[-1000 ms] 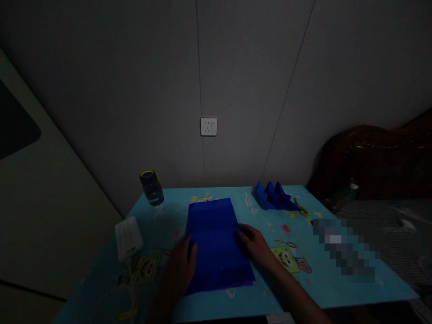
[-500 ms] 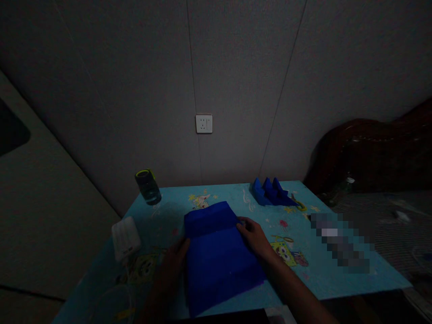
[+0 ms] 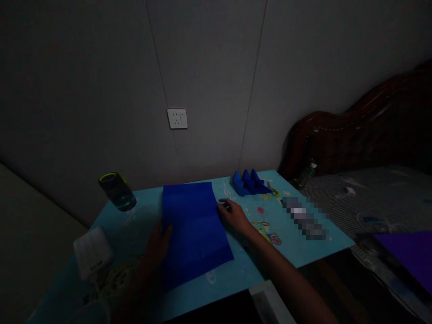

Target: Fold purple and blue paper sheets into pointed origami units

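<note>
A sheet of blue paper (image 3: 195, 229) with faint creases across it lies on the light-blue table. My left hand (image 3: 159, 245) is at its left edge, the thumb over the paper and the other fingers largely in shadow; it seems to pinch that edge. On the opposite side my right hand (image 3: 235, 219) rests by the right edge, thumb and forefinger apart, the thumb near or touching the paper. Farther back on the right stands a folded blue paper shape (image 3: 249, 182) with several points, beside yellow-handled scissors (image 3: 275, 191).
A dark water bottle (image 3: 118, 192) stands at the back left. Nearer is a white power bank (image 3: 92, 252) with a cable. A blurred-out object (image 3: 303, 218) lies at the right. A purple sheet (image 3: 408, 252) lies beyond the table, by the bed. Wall socket (image 3: 177, 119) behind.
My view has turned to the right, bringing a purple sheet into sight. The blue paper has slid farther back on the table and lies flatter. Both hands stay at its sides.
</note>
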The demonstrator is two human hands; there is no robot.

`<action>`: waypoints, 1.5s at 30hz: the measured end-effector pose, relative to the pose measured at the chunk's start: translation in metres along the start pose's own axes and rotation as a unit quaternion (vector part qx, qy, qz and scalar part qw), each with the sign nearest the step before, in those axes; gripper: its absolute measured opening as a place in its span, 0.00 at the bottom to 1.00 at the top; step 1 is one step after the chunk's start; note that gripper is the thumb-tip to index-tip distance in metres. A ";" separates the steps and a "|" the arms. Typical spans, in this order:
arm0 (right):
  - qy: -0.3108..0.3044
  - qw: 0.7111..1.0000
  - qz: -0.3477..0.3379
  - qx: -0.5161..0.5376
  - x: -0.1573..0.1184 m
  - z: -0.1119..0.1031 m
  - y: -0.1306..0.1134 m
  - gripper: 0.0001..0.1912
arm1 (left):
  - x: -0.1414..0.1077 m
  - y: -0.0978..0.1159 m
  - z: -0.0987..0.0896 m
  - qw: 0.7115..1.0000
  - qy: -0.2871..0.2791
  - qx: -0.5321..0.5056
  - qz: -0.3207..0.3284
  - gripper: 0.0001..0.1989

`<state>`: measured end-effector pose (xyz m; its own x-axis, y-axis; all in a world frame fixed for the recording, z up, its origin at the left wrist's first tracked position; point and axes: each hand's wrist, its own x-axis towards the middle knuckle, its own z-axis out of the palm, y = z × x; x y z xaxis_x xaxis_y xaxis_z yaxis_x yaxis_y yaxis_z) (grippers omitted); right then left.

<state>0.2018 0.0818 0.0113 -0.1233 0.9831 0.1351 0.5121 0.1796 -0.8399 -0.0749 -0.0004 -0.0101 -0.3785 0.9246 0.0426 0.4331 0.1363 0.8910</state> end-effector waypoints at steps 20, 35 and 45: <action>0.131 0.916 0.163 -0.342 0.037 -0.055 0.042 0.22 | 0.039 0.029 0.026 0.965 -0.054 0.100 0.236 0.16; -0.014 0.974 -0.128 -0.188 -0.016 0.036 -0.021 0.16 | -0.005 0.034 0.050 0.964 -0.144 -0.140 0.174 0.34; -0.105 0.977 -0.183 -0.042 -0.037 0.052 -0.036 0.17 | 0.002 0.027 0.056 0.981 -0.083 -0.129 0.120 0.28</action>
<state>0.1438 0.0375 0.0098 -0.4779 0.8255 0.3003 0.4684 0.5287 -0.7079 -0.0179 0.0253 -0.0115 -0.1440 0.9671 0.2098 0.2643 -0.1667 0.9499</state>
